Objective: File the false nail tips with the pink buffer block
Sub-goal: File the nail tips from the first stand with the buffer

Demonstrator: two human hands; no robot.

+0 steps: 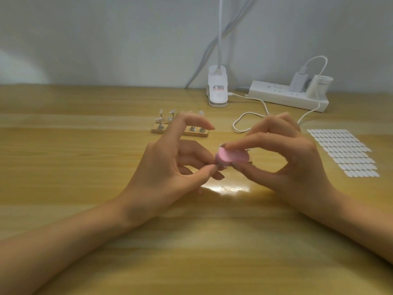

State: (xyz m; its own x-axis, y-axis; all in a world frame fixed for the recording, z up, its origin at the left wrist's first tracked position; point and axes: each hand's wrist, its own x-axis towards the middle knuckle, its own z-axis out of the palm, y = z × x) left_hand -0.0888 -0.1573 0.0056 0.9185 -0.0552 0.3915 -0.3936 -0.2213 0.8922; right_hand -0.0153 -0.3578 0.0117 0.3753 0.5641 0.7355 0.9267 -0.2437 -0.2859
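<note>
Now gripping pink buffer block (231, 157) between thumb and forefinger of right hand (282, 152). Pinching small pale piece (218, 165), too blurred to identify, in left hand (170, 165) fingertips, against block's left end. Beyond left fingers: wooden stand (157, 130) carrying nail tips (200, 113).

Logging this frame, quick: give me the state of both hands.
Left hand: pinching a small piece, seemingly a nail tip, against the block's end.
Right hand: gripping the pink buffer block between thumb and forefinger.
</note>
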